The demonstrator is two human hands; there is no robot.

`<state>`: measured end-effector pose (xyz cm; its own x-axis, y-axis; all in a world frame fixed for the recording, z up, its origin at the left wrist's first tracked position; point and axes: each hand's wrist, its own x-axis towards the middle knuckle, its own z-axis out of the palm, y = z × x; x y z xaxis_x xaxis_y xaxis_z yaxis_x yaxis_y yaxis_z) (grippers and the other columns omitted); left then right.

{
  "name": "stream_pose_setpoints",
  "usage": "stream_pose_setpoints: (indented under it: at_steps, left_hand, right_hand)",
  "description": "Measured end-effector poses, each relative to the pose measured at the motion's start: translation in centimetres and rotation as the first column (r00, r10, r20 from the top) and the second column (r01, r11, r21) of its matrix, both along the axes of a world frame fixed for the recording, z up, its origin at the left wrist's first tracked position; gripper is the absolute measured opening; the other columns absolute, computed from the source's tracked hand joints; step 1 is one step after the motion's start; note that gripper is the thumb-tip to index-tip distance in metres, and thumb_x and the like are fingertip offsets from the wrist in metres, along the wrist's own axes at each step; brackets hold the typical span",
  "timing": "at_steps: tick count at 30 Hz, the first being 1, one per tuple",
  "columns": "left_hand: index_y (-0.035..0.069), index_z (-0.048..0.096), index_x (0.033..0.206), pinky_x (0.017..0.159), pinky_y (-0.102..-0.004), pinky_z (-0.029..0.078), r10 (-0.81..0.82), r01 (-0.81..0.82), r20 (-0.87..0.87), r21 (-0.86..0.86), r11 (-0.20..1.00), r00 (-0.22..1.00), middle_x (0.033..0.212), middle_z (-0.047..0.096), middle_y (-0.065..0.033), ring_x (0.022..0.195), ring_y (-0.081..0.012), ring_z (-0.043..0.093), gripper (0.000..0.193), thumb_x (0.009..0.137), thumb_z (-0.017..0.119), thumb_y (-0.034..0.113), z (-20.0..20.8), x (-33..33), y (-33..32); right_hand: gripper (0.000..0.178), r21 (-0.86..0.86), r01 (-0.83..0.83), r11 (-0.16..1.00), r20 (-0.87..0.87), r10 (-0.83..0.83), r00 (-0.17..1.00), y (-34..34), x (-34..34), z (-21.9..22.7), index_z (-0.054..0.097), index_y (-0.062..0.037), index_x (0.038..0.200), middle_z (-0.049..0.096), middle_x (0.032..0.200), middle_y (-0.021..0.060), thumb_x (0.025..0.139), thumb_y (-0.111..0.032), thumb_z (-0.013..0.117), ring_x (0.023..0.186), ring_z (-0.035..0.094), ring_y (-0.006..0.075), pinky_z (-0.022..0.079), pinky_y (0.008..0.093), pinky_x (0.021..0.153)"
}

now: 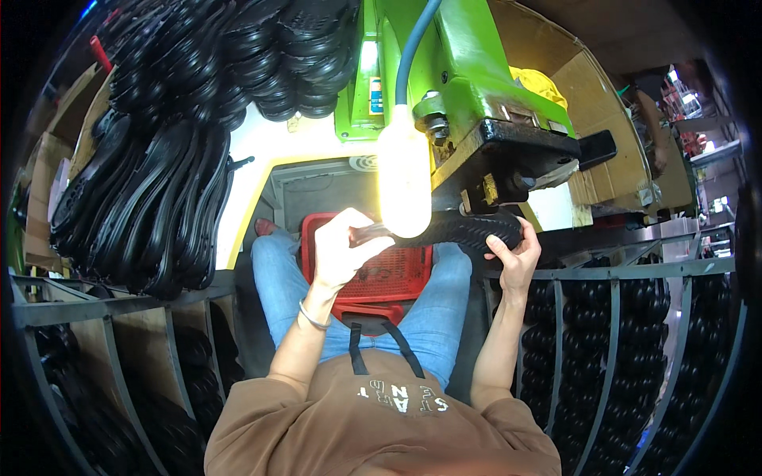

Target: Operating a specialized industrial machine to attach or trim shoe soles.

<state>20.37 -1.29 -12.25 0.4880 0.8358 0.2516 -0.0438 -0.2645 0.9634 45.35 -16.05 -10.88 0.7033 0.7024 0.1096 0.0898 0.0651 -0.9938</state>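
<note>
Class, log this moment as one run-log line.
left hand: holds black shoe sole | right hand: holds sole's other end | sole under green machine | red basket on lap

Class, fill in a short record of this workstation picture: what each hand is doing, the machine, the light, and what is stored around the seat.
Left hand: grips one end of the black shoe sole
Right hand: supports the sole's other end
Machine: green, its black head just above the sole
Lamp: lit, glowing bulb
Lap: red basket
Left: hanging black soles
Right: metal rack of soles

Sole [468, 230] under press [508, 151], above basket [317, 230]
</note>
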Motion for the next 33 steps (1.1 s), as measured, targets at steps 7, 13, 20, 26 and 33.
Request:
stream_pose_setpoints:
  at_steps: [7, 13, 20, 26, 33]
  left_hand:
    - [-0.001, 0.06, 0.083, 0.057, -0.0205, 0.048, -0.01, 0.063, 0.212, -0.241, 0.969, 0.977, 0.073, 0.064, -0.0049, 0.066, -0.0074, 0.061, 0.022, 0.07, 0.078, -0.004, -0.9, -2.0, 0.2]
    - [-0.002, 0.06, 0.084, 0.054, -0.0205, 0.046, -0.019, 0.048, 0.165, -0.173, 0.984, 0.986, 0.072, 0.063, -0.0048, 0.061, -0.0063, 0.058, 0.02, 0.072, 0.075, -0.008, -1.4, -4.3, 0.7]
    - [-0.001, 0.06, 0.092, 0.075, -0.0255, 0.053, -0.054, 0.122, 0.299, -0.213, 0.97, 0.953, 0.092, 0.065, -0.0071, 0.084, -0.012, 0.064, 0.028, 0.071, 0.076, -0.007, -0.3, 0.6, -0.8]
    - [0.0, 0.06, 0.091, 0.072, -0.0243, 0.052, -0.06, 0.092, 0.218, -0.14, 0.986, 0.974, 0.091, 0.066, -0.0059, 0.083, -0.0113, 0.064, 0.025, 0.072, 0.076, -0.005, -0.3, 2.1, -0.4]
    - [0.0, 0.058, 0.086, 0.065, -0.024, 0.053, -0.02, 0.068, 0.204, -0.234, 0.97, 0.979, 0.079, 0.067, -0.0071, 0.076, -0.0115, 0.066, 0.026, 0.071, 0.079, 0.0, -0.6, -1.3, 0.2]
  right_hand:
    - [0.048, 0.005, -0.079, 0.997, 0.042, 0.079, 0.996, 1.7, -1.5, 1.5, 0.052, 0.0061, 0.11, 0.062, 0.087, 0.0096, 0.068, 0.004, 0.075, 0.067, 0.061, 0.0113, 0.05, 0.02, 0.051]
    - [0.053, 0.004, -0.154, 0.988, 0.016, 0.154, 0.988, 2.1, -2.5, 1.8, 0.051, 0.0059, 0.112, 0.062, 0.093, 0.0097, 0.066, 0.006, 0.076, 0.078, 0.062, 0.0144, 0.053, 0.0256, 0.068]
    - [0.056, 0.07, -0.065, 0.995, 0.043, 0.062, 0.997, 0.6, 0.7, 0.2, 0.049, 0.0054, 0.117, 0.061, 0.102, 0.0127, 0.067, 0.009, 0.073, 0.089, 0.062, 0.0187, 0.053, 0.0297, 0.08]
    - [0.054, 0.037, 0.0, 0.999, 0.063, -0.003, 0.998, 0.2, 0.9, 1.8, 0.051, 0.0056, 0.115, 0.061, 0.098, 0.0113, 0.067, 0.007, 0.075, 0.079, 0.062, 0.0157, 0.053, 0.0248, 0.06]
    - [0.051, 0.017, -0.082, 0.996, 0.082, 0.081, 0.993, 1.4, -1.6, 2.2, 0.054, 0.0054, 0.11, 0.063, 0.095, 0.0099, 0.064, 0.007, 0.076, 0.085, 0.062, 0.0159, 0.052, 0.0273, 0.079]
